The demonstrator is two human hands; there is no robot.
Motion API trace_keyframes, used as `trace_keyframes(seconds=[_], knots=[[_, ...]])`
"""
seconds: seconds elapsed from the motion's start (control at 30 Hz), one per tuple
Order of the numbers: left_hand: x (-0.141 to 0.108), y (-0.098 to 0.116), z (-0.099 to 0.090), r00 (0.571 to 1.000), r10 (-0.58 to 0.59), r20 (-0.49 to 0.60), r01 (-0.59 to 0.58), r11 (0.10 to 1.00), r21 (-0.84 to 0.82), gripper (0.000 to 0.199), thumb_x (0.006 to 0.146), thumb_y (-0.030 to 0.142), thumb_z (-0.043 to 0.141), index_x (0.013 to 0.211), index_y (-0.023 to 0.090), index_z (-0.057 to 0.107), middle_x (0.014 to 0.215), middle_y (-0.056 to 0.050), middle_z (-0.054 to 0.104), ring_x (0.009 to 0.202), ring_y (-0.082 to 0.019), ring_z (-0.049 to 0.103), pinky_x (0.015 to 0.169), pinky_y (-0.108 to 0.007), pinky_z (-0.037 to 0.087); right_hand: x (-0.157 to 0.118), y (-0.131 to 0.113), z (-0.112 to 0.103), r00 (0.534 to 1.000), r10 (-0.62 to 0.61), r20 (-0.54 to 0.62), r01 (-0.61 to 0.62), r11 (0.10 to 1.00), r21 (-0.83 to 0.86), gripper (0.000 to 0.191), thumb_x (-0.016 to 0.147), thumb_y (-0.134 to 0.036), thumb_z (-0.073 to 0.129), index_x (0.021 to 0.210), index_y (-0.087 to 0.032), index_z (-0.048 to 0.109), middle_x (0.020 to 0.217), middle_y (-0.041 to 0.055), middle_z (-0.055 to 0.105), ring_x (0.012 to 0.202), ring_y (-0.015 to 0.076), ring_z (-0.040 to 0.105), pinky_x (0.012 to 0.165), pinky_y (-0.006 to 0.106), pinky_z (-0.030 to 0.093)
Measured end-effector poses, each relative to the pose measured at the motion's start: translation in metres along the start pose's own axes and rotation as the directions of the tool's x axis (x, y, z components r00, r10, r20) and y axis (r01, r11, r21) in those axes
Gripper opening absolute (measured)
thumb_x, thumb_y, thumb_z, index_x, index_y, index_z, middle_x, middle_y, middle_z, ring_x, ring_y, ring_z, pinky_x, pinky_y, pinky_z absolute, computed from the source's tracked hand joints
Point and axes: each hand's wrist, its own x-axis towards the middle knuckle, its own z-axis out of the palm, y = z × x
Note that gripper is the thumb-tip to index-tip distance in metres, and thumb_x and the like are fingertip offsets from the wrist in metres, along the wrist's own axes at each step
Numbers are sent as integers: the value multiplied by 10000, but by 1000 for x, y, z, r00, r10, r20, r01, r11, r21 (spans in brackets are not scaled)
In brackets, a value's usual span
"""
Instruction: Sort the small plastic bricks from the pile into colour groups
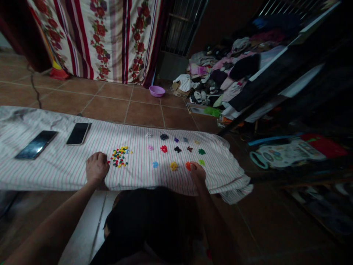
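My left hand (97,167) rests on the striped cloth with its fingers curled in; whatever they may hold is hidden. Right beside it lies a loose heap of mixed small pieces (120,157), mostly red, yellow, green and white, like beads. My right hand (198,172) pinches at the small orange heap (188,165), its fingertips touching it. What sits between those fingertips is too small to make out. Around it are single-colour heaps: yellow (173,166), light green (202,162), light blue (155,164), dark green (202,151), red (164,149) and black (178,149).
Two phones (36,145) (78,133) lie at the left of the cloth-covered table (138,180). Paler and darker heaps, one dark grey (164,137), line its far side. Beyond are a purple basin (157,91), a flowered curtain (116,40) and piled clothes (220,70).
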Motion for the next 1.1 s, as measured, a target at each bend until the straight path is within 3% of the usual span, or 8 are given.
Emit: trace_keyframes(seconds=[0.33,0.63,0.93,1.1], knots=[[0,-1,1,1000,15,-9,-15,1000,-5,202,848,226,409,947,172,576,988,-117,615,962,-264,532,823,-383,364,-2,-8,-5,999,23,30,-24,1000,9,423,760,-350,386,983,-169,697,1008,91,690,924,222,591,844,323,435],[0,-1,2,1000,12,3,-12,1000,-20,209,832,207,426,959,174,588,1008,-118,613,980,-268,528,835,-393,354,-2,-16,-8,995,102,-11,-102,995,23,337,747,-353,442,892,-180,692,893,79,685,819,213,592,756,314,432],[0,-1,-1,1000,0,17,1,999,-38,233,841,221,417,983,169,596,1050,-125,617,1008,-273,524,842,-393,348,-4,-22,-11,992,76,-103,-73,997,33,316,745,-338,419,828,-181,680,841,76,677,785,210,575,751,320,427],[0,0,-1,1000,9,12,-9,1000,-26,230,846,219,411,982,161,587,1029,-131,613,1000,-277,528,834,-394,356,-5,-46,-9,986,-30,-161,45,995,86,333,731,-344,420,851,-171,677,881,91,687,831,219,588,803,324,435]])
